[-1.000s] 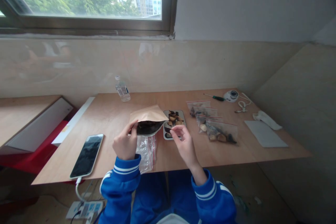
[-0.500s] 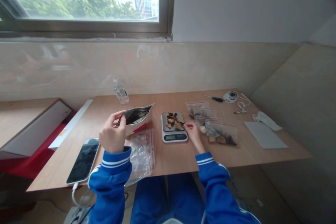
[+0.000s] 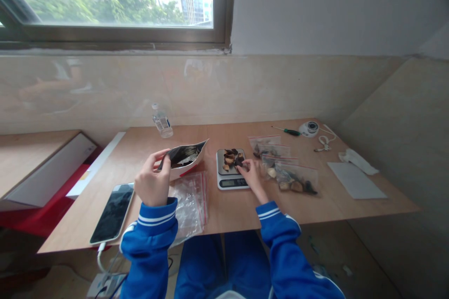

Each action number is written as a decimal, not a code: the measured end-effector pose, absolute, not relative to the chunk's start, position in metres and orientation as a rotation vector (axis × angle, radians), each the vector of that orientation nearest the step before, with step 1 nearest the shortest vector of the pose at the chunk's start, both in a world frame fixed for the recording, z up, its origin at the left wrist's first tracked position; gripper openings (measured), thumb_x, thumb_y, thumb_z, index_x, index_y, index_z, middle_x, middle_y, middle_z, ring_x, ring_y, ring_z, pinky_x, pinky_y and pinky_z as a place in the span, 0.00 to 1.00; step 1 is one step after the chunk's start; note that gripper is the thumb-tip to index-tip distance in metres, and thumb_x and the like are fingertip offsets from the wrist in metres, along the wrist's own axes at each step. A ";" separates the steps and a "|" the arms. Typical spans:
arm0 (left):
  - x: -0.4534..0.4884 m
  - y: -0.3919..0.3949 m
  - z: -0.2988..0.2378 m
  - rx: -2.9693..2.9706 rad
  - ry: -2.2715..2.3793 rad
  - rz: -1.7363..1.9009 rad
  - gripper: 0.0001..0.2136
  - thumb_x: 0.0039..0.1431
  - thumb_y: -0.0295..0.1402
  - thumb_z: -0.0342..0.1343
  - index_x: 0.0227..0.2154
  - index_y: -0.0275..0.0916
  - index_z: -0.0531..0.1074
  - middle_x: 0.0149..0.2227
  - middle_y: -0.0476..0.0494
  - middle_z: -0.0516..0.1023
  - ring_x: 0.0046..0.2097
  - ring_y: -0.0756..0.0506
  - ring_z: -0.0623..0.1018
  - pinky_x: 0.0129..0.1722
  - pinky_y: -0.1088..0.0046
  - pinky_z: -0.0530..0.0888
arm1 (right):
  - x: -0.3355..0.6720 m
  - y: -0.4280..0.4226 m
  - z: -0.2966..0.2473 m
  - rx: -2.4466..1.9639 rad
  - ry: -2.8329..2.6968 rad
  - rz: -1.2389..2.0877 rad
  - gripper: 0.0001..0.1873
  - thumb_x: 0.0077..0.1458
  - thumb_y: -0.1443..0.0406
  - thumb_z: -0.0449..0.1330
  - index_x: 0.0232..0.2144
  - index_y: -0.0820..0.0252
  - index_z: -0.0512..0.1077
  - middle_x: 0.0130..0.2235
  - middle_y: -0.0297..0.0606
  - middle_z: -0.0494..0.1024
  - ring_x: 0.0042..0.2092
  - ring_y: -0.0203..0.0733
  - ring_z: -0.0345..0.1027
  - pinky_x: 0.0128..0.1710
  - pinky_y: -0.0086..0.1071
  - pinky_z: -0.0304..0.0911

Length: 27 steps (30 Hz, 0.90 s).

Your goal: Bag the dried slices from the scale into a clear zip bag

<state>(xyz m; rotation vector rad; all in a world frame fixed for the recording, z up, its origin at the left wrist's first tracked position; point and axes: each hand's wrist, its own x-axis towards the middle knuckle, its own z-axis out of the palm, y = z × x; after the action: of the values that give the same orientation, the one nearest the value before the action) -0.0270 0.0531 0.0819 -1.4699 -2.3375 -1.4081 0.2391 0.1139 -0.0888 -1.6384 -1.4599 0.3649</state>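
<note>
My left hand (image 3: 153, 181) pinches the rim of an open pouch (image 3: 189, 164), pale outside with a red patch and silvery inside; some dark pieces show in its mouth. Right of it stands a small white kitchen scale (image 3: 221, 182) with a metal plate. Brown and black dried slices (image 3: 229, 155), perhaps mushroom, lie heaped on that plate. At the plate's right side, the fingers of my right hand (image 3: 251, 173) are closed on a dark dried slice (image 3: 239, 161), just above or touching the heap. Flat clear zip bags (image 3: 191, 203) lie beneath and in front of the pouch.
Several filled zip bags (image 3: 296, 180) lie right of the scale. Farther right are a screwdriver (image 3: 292, 132), a small white camera (image 3: 309, 129) with cable and a white sheet (image 3: 355, 181). A plastic bottle (image 3: 163, 124) stands at the back; a cabled phone (image 3: 112, 215) lies left.
My right hand has moved left over the scale's plate, and a dark slice now shows at its fingertips. The left hand still holds the pouch, nearly unmoved.
</note>
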 end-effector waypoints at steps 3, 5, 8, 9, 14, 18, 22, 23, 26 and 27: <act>-0.027 0.052 0.081 -1.478 -2.340 -1.405 0.10 0.55 0.39 0.53 0.38 0.47 0.77 0.33 0.51 0.79 0.32 0.49 0.75 0.33 0.75 0.67 | 0.240 0.109 -0.082 -1.637 -1.536 0.356 0.11 0.50 0.61 0.58 0.36 0.60 0.72 0.39 0.43 0.68 0.43 0.46 0.63 0.46 0.40 0.60; -0.027 0.052 0.081 -1.478 -2.342 -1.407 0.11 0.55 0.39 0.53 0.38 0.47 0.77 0.33 0.51 0.79 0.32 0.50 0.75 0.33 0.75 0.67 | 0.240 0.106 -0.078 -1.649 -1.598 0.337 0.11 0.55 0.63 0.53 0.37 0.58 0.74 0.40 0.43 0.68 0.45 0.47 0.63 0.48 0.41 0.58; -0.027 0.052 0.080 -1.482 -2.334 -1.419 0.11 0.55 0.39 0.53 0.38 0.46 0.77 0.33 0.51 0.79 0.32 0.50 0.76 0.33 0.75 0.67 | 0.238 0.103 -0.073 -1.683 -1.685 0.300 0.15 0.57 0.64 0.50 0.39 0.54 0.76 0.41 0.43 0.68 0.46 0.48 0.63 0.49 0.43 0.57; -0.027 0.052 0.080 -1.486 -2.330 -1.422 0.11 0.55 0.39 0.54 0.38 0.46 0.77 0.33 0.50 0.79 0.32 0.50 0.76 0.33 0.76 0.67 | 0.238 0.102 -0.072 -1.689 -1.703 0.288 0.15 0.57 0.64 0.50 0.40 0.54 0.76 0.42 0.43 0.68 0.47 0.48 0.62 0.49 0.44 0.57; -0.028 0.051 0.080 -1.498 -2.336 -1.416 0.10 0.55 0.39 0.54 0.37 0.45 0.77 0.33 0.50 0.79 0.32 0.50 0.76 0.33 0.76 0.67 | 0.236 0.096 -0.065 -1.674 -1.787 0.230 0.18 0.58 0.67 0.49 0.47 0.51 0.74 0.44 0.44 0.68 0.48 0.48 0.61 0.49 0.44 0.56; -0.027 0.050 0.080 -1.489 -2.338 -1.406 0.10 0.55 0.38 0.54 0.37 0.46 0.77 0.32 0.50 0.79 0.32 0.49 0.76 0.33 0.75 0.67 | 0.237 0.101 -0.058 -1.644 -1.930 0.214 0.22 0.59 0.69 0.47 0.51 0.49 0.70 0.52 0.43 0.67 0.50 0.49 0.59 0.49 0.43 0.55; -0.027 0.049 0.079 -1.493 -2.329 -1.405 0.10 0.55 0.39 0.54 0.37 0.46 0.77 0.32 0.50 0.79 0.32 0.49 0.76 0.32 0.75 0.67 | 0.240 0.115 -0.055 -1.666 -1.992 0.180 0.19 0.59 0.67 0.49 0.51 0.55 0.70 0.52 0.44 0.68 0.49 0.49 0.58 0.49 0.43 0.55; -0.028 0.049 0.079 -1.495 -2.327 -1.404 0.10 0.55 0.39 0.54 0.37 0.46 0.77 0.32 0.50 0.79 0.32 0.49 0.76 0.32 0.75 0.67 | 0.241 0.119 -0.055 -1.680 -1.992 0.161 0.18 0.59 0.66 0.50 0.50 0.55 0.71 0.51 0.45 0.68 0.49 0.50 0.58 0.48 0.43 0.55; -0.027 0.050 0.078 -1.501 -2.323 -1.400 0.10 0.55 0.39 0.54 0.37 0.46 0.77 0.32 0.51 0.79 0.32 0.49 0.76 0.32 0.75 0.67 | 0.242 0.125 -0.058 -1.718 -1.967 0.110 0.15 0.57 0.64 0.54 0.46 0.56 0.72 0.49 0.46 0.69 0.48 0.51 0.58 0.47 0.43 0.56; -0.027 0.051 0.078 -1.501 -2.322 -1.399 0.10 0.55 0.39 0.54 0.37 0.46 0.77 0.32 0.51 0.79 0.32 0.49 0.76 0.32 0.75 0.67 | 0.242 0.126 -0.059 -1.725 -1.955 0.103 0.14 0.56 0.64 0.55 0.45 0.56 0.72 0.48 0.46 0.69 0.48 0.52 0.58 0.47 0.43 0.56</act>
<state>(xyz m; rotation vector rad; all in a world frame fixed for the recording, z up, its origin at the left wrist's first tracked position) -0.0273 0.0506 0.0784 -1.5011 -2.3218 -1.3988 0.2418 0.1263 -0.0595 -1.7254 -1.9548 0.1027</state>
